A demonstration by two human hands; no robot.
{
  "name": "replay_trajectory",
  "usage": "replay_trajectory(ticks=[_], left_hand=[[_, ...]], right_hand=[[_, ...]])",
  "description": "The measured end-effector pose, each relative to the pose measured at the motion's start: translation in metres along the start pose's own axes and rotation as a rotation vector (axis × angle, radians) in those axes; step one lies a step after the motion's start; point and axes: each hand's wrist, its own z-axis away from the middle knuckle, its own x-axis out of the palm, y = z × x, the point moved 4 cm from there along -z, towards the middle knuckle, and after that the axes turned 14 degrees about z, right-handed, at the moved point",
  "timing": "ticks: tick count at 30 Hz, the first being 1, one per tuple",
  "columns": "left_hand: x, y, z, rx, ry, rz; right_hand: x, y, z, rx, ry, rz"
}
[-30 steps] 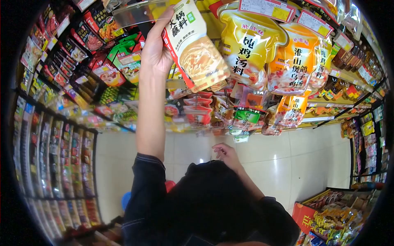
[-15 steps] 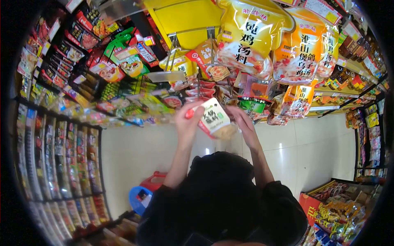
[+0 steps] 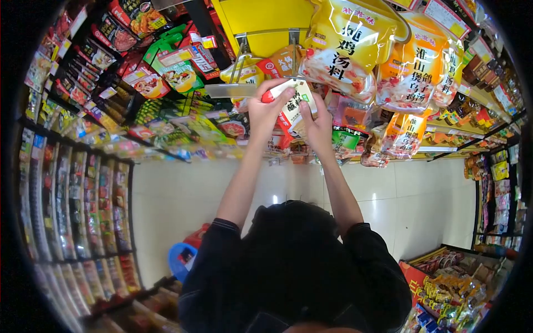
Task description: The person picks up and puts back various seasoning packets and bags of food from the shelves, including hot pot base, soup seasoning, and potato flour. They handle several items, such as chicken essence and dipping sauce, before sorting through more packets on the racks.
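Note:
A white and red seasoning packet (image 3: 296, 107) with dark lettering is held up in front of the shelf hooks. My left hand (image 3: 266, 106) grips its left side, thumb across the front. On the right side my right hand (image 3: 318, 123) holds it too, with the thumb on the front. Behind the packet hang an orange-brown packet (image 3: 284, 62) and a yellow packet (image 3: 244, 75) on metal hooks. Large yellow (image 3: 347, 53) and orange (image 3: 411, 69) soup-base bags hang to the right, and a green packet (image 3: 346, 141) is below them.
A clear plastic tag holder (image 3: 230, 91) juts out left of the packet. Racks of packets (image 3: 78, 200) line the left side. On the floor are a blue round object (image 3: 179, 261) and a red one (image 3: 195, 237). A bin of packets (image 3: 455, 283) stands lower right.
Both hands have moved up and toward the hooks with the packet. My right hand, earlier beside the packet with fingers extended, now grips its right side.

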Motion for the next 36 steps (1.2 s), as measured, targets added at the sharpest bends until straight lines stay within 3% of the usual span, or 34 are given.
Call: replay_trajectory(ticks=[6, 11, 17, 23, 29, 36], left_hand=[[-0.007, -0.003, -0.002, -0.068, 0.154, 0.06], [-0.011, -0.01, -0.013, 0.036, 0.134, 0.095], [-0.009, -0.012, -0.024, 0.0, 0.119, 0.129], [-0.006, -0.001, -0.025, -0.009, 0.106, 0.037], [0.0, 0.009, -0.024, 0.125, 0.074, -0.114], [-0.003, 0.007, -0.019, 0.157, 0.096, -0.19]], right_hand=[[-0.004, -0.01, -0.003, 0.014, -0.046, 0.062], [0.002, -0.015, -0.009, -0.018, 0.025, 0.054], [0.012, 0.003, -0.024, 0.014, 0.028, 0.004], [0.014, -0.004, -0.027, 0.006, 0.033, -0.025], [0.016, 0.013, -0.034, 0.06, -0.035, -0.036], [0.015, 0.001, -0.032, -0.031, 0.036, -0.069]])
